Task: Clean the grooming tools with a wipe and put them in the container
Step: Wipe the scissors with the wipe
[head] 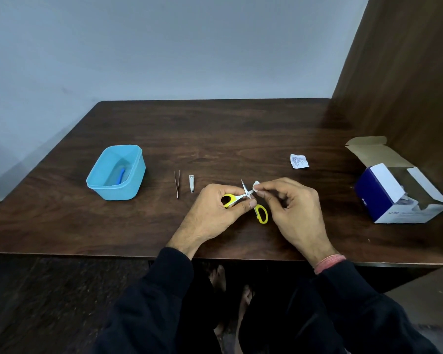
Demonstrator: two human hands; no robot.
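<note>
Small scissors with yellow handles (261, 213) are spread apart over the table's middle. My left hand (215, 210) grips one yellow handle, thumb near the pivot. My right hand (292, 208) pinches a small white wipe (256, 186) against one blade. To the left lie a pair of tweezers (177, 183) and a nail clipper (191, 183), side by side on the wood. Further left stands a light blue container (115, 173) with a blue tool (122, 175) inside.
A torn white wipe wrapper (299, 161) lies behind my right hand. An open blue-and-white cardboard box (394, 192) stands at the table's right edge, next to a brown wooden panel (407, 85). The dark wooden table (215, 134) meets a pale wall behind.
</note>
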